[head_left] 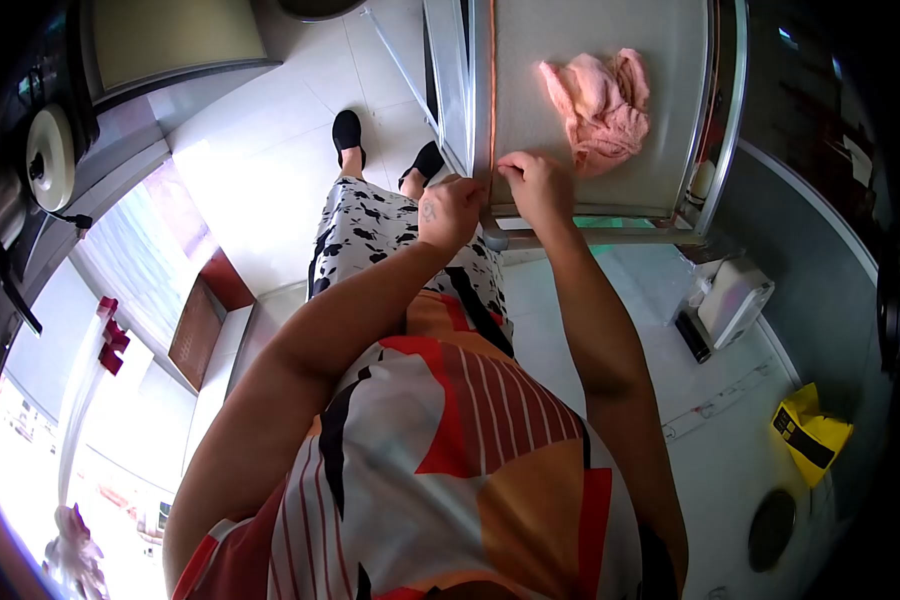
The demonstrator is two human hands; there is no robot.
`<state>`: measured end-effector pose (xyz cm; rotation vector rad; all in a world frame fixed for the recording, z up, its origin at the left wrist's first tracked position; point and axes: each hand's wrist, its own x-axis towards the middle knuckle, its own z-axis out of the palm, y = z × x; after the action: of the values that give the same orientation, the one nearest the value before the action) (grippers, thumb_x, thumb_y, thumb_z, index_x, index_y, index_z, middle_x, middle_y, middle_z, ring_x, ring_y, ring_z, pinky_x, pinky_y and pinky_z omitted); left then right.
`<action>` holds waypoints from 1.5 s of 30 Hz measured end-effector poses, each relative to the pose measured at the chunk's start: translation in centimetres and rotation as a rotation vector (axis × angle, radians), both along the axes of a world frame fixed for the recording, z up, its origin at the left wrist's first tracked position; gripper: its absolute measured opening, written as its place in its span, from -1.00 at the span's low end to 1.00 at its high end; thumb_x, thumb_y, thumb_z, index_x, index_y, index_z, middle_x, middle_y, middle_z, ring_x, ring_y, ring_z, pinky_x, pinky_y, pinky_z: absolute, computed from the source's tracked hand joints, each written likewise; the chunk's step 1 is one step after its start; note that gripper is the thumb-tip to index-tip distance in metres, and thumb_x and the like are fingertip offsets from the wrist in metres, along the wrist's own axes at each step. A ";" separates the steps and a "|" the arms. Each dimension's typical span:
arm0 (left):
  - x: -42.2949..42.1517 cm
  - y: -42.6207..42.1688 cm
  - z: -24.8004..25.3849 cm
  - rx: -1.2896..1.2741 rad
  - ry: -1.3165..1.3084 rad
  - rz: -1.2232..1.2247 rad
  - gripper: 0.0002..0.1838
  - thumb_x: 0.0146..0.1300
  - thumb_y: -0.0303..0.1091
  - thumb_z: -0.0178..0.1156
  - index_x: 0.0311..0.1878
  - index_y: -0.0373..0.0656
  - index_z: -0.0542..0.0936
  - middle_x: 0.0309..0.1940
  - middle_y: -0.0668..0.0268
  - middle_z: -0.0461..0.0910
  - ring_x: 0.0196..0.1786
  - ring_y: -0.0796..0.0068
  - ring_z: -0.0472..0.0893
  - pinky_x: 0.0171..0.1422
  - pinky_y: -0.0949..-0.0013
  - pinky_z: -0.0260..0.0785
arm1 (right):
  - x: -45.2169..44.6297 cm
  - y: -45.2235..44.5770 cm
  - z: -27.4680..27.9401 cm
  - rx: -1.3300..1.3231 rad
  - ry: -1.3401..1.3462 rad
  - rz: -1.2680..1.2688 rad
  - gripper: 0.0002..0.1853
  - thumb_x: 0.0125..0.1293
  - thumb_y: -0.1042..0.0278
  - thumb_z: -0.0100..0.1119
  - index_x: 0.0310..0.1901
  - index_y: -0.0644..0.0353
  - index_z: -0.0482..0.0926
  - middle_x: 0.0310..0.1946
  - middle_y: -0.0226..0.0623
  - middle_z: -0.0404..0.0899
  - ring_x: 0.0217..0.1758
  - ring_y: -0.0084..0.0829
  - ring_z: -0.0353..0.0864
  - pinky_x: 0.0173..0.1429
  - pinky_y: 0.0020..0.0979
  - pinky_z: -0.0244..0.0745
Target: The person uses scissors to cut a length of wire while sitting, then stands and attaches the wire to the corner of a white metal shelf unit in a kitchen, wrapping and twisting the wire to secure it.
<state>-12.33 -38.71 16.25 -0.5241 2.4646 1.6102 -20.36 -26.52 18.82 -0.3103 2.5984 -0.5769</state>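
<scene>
A grey panel (530, 120) in a metal frame (598, 237) lies before me, with an orange strip (491, 90) running along its left edge. My left hand (451, 212) is closed just outside the frame's near left corner. Its fingertips are bunched, and what is in them, if anything, is hidden. On the inner side of that edge, my right hand (538, 190) is curled with thumb and fingertips together near the strip. Anything pinched there is too small to make out. A crumpled pink cloth (605, 110) rests on the panel, just beyond my right hand.
Pale tiles cover the floor (290, 110) around my black shoes (347, 135). To the right are a white box-like object (735, 300), a yellow packet (812, 432) and a dark round object (772, 530). A white disc (50, 158) and a black cable stand at upper left.
</scene>
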 end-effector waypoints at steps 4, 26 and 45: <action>-0.1 -0.3 -0.1 0.026 -0.030 0.013 -0.91 -0.02 -0.41 0.19 -0.47 -0.21 0.62 -0.55 0.17 0.55 -0.43 0.14 0.50 -0.26 0.26 0.36 | -0.2 -0.4 -0.6 -0.118 -0.105 -0.045 -0.90 0.00 0.34 0.23 -0.44 0.14 0.60 -0.47 -0.24 0.58 -0.36 -0.22 0.56 -0.27 -0.29 0.43; 0.1 0.0 -0.5 0.116 -0.083 0.108 -0.86 -0.02 -0.35 0.21 -0.44 -0.21 0.63 -0.56 0.19 0.58 -0.41 0.21 0.54 -0.09 0.32 0.31 | -0.2 0.4 -1.0 -0.272 -0.241 -0.117 -0.87 0.10 0.37 0.14 -0.32 0.14 0.61 -0.42 -0.24 0.60 -0.38 -0.30 0.58 -0.25 -0.38 0.44; 0.1 -0.3 -0.9 0.416 -0.403 0.210 -0.82 0.06 -0.35 0.25 -0.32 -0.27 0.63 -0.60 0.32 0.57 -0.55 0.64 0.49 -0.42 0.53 0.35 | 0.2 0.6 -1.9 -0.217 -0.259 -0.215 -0.81 0.06 0.29 0.19 -0.30 0.17 0.62 -0.41 -0.22 0.62 -0.35 -0.32 0.60 -0.24 -0.40 0.43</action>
<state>-12.27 -39.04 15.31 -0.9492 1.7750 1.8107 -20.15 -25.92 16.94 -0.0190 2.3366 -0.9137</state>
